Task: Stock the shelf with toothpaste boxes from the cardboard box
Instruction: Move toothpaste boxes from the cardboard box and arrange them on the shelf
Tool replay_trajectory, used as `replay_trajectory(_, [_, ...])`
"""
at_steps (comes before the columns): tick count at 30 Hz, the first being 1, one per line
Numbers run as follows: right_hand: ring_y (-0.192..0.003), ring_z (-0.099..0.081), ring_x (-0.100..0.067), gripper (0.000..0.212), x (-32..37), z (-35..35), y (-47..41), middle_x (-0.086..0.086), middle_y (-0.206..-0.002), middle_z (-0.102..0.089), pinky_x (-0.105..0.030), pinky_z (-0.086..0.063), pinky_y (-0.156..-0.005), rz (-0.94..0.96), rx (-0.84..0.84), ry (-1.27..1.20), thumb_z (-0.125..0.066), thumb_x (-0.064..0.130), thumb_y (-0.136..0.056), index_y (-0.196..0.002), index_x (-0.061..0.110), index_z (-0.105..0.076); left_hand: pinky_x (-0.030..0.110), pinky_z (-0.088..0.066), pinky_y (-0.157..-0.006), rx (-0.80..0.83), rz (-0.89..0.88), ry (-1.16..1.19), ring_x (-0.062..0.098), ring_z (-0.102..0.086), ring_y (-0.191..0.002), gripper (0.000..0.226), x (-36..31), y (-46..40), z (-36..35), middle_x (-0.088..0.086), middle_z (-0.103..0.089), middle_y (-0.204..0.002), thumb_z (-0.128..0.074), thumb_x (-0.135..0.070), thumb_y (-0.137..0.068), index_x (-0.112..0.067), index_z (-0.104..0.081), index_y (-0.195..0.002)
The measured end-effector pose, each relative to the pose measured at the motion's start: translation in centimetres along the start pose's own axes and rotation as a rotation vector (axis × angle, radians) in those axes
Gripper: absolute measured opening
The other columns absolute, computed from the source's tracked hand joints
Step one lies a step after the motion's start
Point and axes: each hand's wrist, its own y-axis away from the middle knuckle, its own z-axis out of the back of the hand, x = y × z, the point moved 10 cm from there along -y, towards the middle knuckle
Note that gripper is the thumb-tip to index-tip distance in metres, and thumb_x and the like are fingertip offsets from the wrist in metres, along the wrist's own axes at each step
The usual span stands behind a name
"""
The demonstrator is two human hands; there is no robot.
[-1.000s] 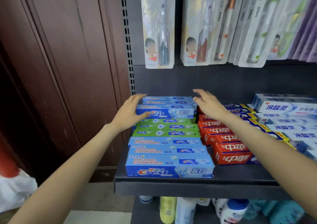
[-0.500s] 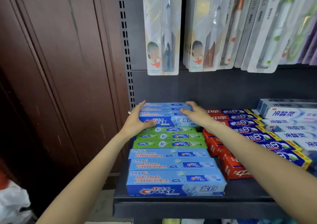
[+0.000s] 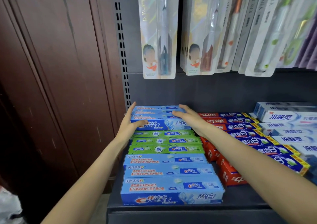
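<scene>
Now, grip: left hand (image 3: 130,128) and right hand (image 3: 189,118) pressing with nearly straight fingers on opposite ends of the rear blue Crest stack (image 3: 158,116), thumb of the left lying across the front face; nothing being pinched.
Task's thing: sitting at the back left of the dark shelf (image 3: 188,208), against the slotted upright (image 3: 122,52).
In front: lying between stack and shelf edge, three green Crest boxes (image 3: 164,141), then three light-blue Crest boxes (image 3: 169,177).
Right side: touching the right wrist, red and blue boxes (image 3: 240,131); beyond them, white boxes (image 3: 289,125).
Above: hanging over the stack, toothbrush packs (image 3: 159,34).
Left: standing beside the upright, brown wooden panel (image 3: 56,69).
</scene>
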Motion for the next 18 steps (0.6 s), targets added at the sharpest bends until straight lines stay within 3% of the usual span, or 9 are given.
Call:
replay_trajectory(4, [-0.136, -0.035, -0.020, 0.065, 1.2, 0.1, 0.5, -0.004, -0.151, -0.032, -0.026, -0.029, -0.105, 0.033, 0.045, 0.178, -0.053, 0.039, -0.094, -0.148, 0.018, -0.024, 0.023, -0.043, -0.095, -0.013, -0.032, -0.114, 0.008, -0.046, -0.120, 0.078, -0.8, 0.5, 0.2, -0.008, -0.037, -0.139, -0.069, -0.013, -0.082, -0.029, -0.027, -0.146])
replay_trajectory(6, [-0.135, -0.037, -0.021, 0.061, 2.2, 0.8, 1.0, -0.006, -0.150, -0.034, -0.022, -0.029, -0.099, 0.050, 0.037, 0.265, -0.047, 0.039, -0.096, -0.148, 0.017, -0.024, 0.017, -0.045, -0.088, -0.015, -0.021, -0.145, 0.007, -0.047, -0.116, 0.082, -1.0, 1.0, 0.4, -0.011, -0.036, -0.137, -0.072, -0.020, -0.081, -0.028, -0.023, -0.147])
replay_trajectory(10, [-0.120, -0.053, -0.023, 0.045, 4.6, 4.2, 4.5, -0.008, -0.130, -0.057, -0.028, -0.039, -0.096, 0.224, -0.096, 0.475, -0.050, 0.028, -0.095, -0.139, 0.020, -0.042, 0.033, -0.042, -0.101, -0.062, 0.020, -0.245, 0.013, -0.046, -0.123, 0.093, -0.7, 2.1, 1.8, -0.003, -0.036, -0.145, -0.073, -0.033, -0.078, -0.018, -0.015, -0.149])
replay_trajectory(12, [-0.110, -0.060, -0.020, 0.038, 4.7, 5.1, 7.0, -0.004, -0.117, -0.066, -0.035, -0.046, -0.094, 0.306, -0.138, 0.537, -0.053, 0.021, -0.093, -0.130, 0.020, -0.051, 0.030, -0.037, -0.102, -0.076, 0.094, -0.198, 0.013, -0.040, -0.129, 0.093, 0.4, 3.1, 2.7, 0.001, -0.029, -0.152, -0.071, -0.037, -0.080, -0.016, -0.013, -0.150])
replay_trajectory(15, [-0.112, -0.059, -0.023, 0.044, 3.1, 3.7, 9.3, -0.005, -0.121, -0.064, -0.039, -0.047, -0.093, 0.319, -0.054, 0.714, -0.053, 0.031, -0.093, -0.135, 0.020, -0.046, 0.028, -0.032, -0.104, -0.053, 0.171, -0.114, 0.014, -0.035, -0.135, 0.103, 2.2, 4.9, 3.5, 0.003, -0.027, -0.154, -0.077, -0.035, -0.071, -0.016, -0.014, -0.150])
replay_trajectory(18, [-0.111, -0.057, -0.031, 0.057, 1.4, 1.6, 9.8, -0.011, -0.115, -0.065, -0.038, -0.040, -0.094, 0.254, 0.020, 0.918, -0.041, 0.046, -0.096, -0.141, 0.013, -0.033, 0.024, -0.033, -0.100, 0.012, 0.203, -0.077, 0.009, -0.037, -0.133, 0.095, 2.7, 6.8, 2.7, 0.000, -0.026, -0.154, -0.072, -0.021, -0.078, -0.017, -0.011, -0.151])
